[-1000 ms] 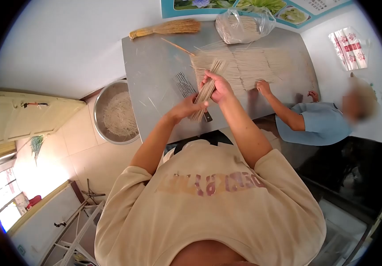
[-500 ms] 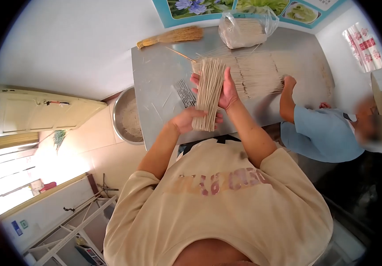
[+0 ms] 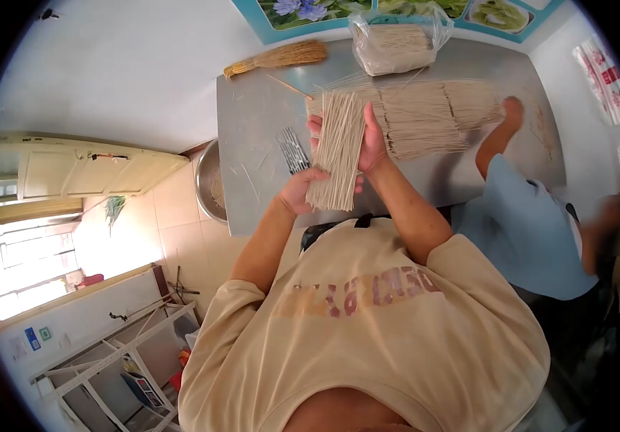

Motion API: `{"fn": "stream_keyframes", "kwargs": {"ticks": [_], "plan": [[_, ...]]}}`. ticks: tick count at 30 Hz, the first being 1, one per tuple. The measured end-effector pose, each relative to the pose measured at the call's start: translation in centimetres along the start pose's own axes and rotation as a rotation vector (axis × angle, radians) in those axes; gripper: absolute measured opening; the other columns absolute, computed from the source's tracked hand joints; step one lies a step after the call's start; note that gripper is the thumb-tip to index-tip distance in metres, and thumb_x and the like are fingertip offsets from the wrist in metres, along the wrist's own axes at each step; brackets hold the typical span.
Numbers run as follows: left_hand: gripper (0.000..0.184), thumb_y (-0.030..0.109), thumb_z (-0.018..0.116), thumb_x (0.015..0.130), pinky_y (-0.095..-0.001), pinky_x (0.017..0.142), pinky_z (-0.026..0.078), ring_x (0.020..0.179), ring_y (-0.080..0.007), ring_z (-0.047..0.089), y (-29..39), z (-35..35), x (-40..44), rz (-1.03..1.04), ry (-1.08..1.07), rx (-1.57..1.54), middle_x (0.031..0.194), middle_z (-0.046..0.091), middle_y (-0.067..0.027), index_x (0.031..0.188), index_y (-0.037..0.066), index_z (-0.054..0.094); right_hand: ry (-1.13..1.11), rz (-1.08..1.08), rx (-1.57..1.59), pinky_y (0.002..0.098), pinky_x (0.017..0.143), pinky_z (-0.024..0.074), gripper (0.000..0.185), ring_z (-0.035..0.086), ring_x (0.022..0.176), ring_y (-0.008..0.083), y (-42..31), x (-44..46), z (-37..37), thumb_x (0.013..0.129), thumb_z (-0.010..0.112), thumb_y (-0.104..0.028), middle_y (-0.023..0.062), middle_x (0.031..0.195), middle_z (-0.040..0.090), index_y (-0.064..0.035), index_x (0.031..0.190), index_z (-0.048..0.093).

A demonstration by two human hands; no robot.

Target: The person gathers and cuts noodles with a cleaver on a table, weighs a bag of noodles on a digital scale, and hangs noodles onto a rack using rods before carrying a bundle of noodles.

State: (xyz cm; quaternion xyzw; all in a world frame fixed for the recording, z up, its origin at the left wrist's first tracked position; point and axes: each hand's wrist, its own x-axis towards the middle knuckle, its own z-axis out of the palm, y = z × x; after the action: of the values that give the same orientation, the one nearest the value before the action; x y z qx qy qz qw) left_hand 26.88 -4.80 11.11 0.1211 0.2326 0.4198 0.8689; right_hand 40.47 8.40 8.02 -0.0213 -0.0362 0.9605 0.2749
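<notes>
A flat bundle of dried noodles (image 3: 337,147) is held lengthwise in front of my chest, above the table's near side. My left hand (image 3: 297,191) grips its lower end, with the thumb across the front and fingertips showing at the far edge. Higher up, my right hand (image 3: 373,142) is wrapped round the bundle's right side; some of the fingers behind it are hidden. Left of the bundle, a cluster of dark-and-white printed strips (image 3: 292,150) lies on the metal table. More noodles (image 3: 421,119) are spread in rows to the right.
A straw hand broom (image 3: 277,57), a thin stick (image 3: 290,87) and a clear bag of noodles (image 3: 396,47) lie along the back of the metal table (image 3: 245,122). A co-worker's hand (image 3: 513,109) is at the right. Beside the table's left edge stands a metal basin (image 3: 209,180).
Both my hands keep hold of the noodle bundle, which now faces the camera flatter and wider. The co-worker's hand has moved right and toward the back across the table. The view has shifted slightly.
</notes>
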Motion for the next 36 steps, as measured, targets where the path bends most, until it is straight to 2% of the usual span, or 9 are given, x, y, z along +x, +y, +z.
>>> {"fn": "stream_keyframes", "kwargs": {"ticks": [6, 13, 18, 21, 23, 24, 29, 32, 36], "plan": [[0.063, 0.024, 0.052, 0.089, -0.0537, 0.105, 0.044, 0.116, -0.0389, 0.060, -0.7, -0.5, 1.8, -0.028, -0.049, -0.077, 0.131, 0.056, -0.0256, 0.143, -0.003, 0.038, -0.007, 0.031, 0.025, 0.0574, 0.113, 0.0322, 0.098, 0.040, 0.137, 0.0418, -1.8, -0.4, -0.2, 0.088, 0.036, -0.078, 0.0299, 0.144, 0.042, -0.0013, 0.150, 0.030], [0.030, 0.012, 0.067, 0.086, -0.0300, 0.060, 0.052, 0.060, -0.0131, 0.056, -1.1, 0.2, 4.5, 0.078, 0.300, 0.361, 0.077, 0.058, -0.0025, 0.113, 0.003, 0.059, 0.028, -0.003, -0.034, 0.0549, 0.111, 0.0358, 0.098, 0.043, 0.136, 0.0377, -4.2, -0.6, 1.1, 0.087, 0.042, -0.077, 0.0263, 0.144, 0.045, -0.0006, 0.147, 0.032], [0.031, 0.015, 0.059, 0.088, -0.0320, 0.062, 0.054, 0.067, -0.0165, 0.061, -0.3, -0.2, 5.7, 0.064, 0.044, 0.160, 0.084, 0.062, -0.0064, 0.117, 0.002, 0.058, 0.025, -0.114, -0.214, 0.0517, 0.108, 0.0402, 0.094, 0.047, 0.133, 0.0345, -5.4, -1.7, 1.3, 0.088, 0.043, -0.075, 0.0222, 0.143, 0.048, -0.0004, 0.145, 0.036], [0.035, 0.018, 0.055, 0.088, -0.0335, 0.062, 0.055, 0.069, -0.0205, 0.064, -0.3, 0.9, 6.5, -0.023, 0.108, 0.158, 0.088, 0.063, -0.0101, 0.120, 0.002, 0.056, -0.125, 0.150, -0.114, 0.0494, 0.109, 0.0406, 0.089, 0.047, 0.133, 0.0351, -6.4, -2.3, -2.0, 0.091, 0.043, -0.071, 0.0211, 0.144, 0.046, -0.0031, 0.147, 0.036], [0.038, 0.019, 0.056, 0.088, -0.0354, 0.067, 0.056, 0.073, -0.0229, 0.066, 0.1, 0.6, 7.0, -0.074, 0.071, 0.157, 0.092, 0.064, -0.0120, 0.121, 0.002, 0.055, 0.077, 0.292, -0.332, 0.0476, 0.104, 0.0457, 0.073, 0.053, 0.126, 0.0337, -6.1, -2.9, -3.3, 0.096, 0.050, -0.057, 0.0196, 0.137, 0.052, -0.0046, 0.145, 0.039], [0.038, 0.021, 0.057, 0.087, -0.0358, 0.067, 0.055, 0.073, -0.0237, 0.066, 0.3, 0.5, 7.2, -0.097, 0.056, 0.148, 0.093, 0.064, -0.0119, 0.121, 0.002, 0.055, 0.152, 0.294, -0.257, 0.0460, 0.098, 0.0492, 0.050, 0.059, 0.116, 0.0315, -6.2, -3.4, -1.8, 0.099, 0.053, -0.042, 0.0174, 0.123, 0.060, -0.0027, 0.130, 0.052], [0.048, 0.035, 0.051, 0.095, -0.0428, 0.085, 0.054, 0.092, -0.0301, 0.067, 0.8, -2.4, 8.9, -0.129, -0.052, 0.217, 0.109, 0.064, -0.0157, 0.129, 0.002, 0.053, 0.254, 0.148, -0.274, 0.0413, 0.087, 0.0516, 0.024, 0.062, 0.090, 0.0254, -8.4, -1.5, -2.5, 0.096, 0.061, -0.031, 0.0094, 0.092, 0.063, -0.0071, 0.097, 0.058], [0.069, 0.052, 0.023, 0.102, -0.0546, 0.112, 0.030, 0.129, -0.0349, 0.049, 1.7, -0.7, 10.3, 0.004, 0.386, -0.220, 0.138, 0.053, -0.0186, 0.146, 0.002, 0.037, 0.409, -0.065, -0.248, 0.0390, 0.083, 0.0516, 0.018, 0.059, 0.080, 0.0217, -10.3, 0.1, -2.0, 0.092, 0.067, -0.025, 0.0050, 0.080, 0.059, -0.0102, 0.089, 0.057], [0.063, 0.046, 0.027, 0.102, -0.0545, 0.112, 0.033, 0.128, -0.0351, 0.049, 1.5, -3.0, 13.1, 0.208, 0.619, -0.389, 0.142, 0.048, -0.0170, 0.146, 0.001, 0.033, 0.493, -0.234, -0.235, 0.0380, 0.082, 0.0508, 0.015, 0.056, 0.076, 0.0185, -10.4, 1.3, -2.0, 0.091, 0.069, -0.018, 0.0026, 0.076, 0.054, -0.0099, 0.088, 0.056]]}}
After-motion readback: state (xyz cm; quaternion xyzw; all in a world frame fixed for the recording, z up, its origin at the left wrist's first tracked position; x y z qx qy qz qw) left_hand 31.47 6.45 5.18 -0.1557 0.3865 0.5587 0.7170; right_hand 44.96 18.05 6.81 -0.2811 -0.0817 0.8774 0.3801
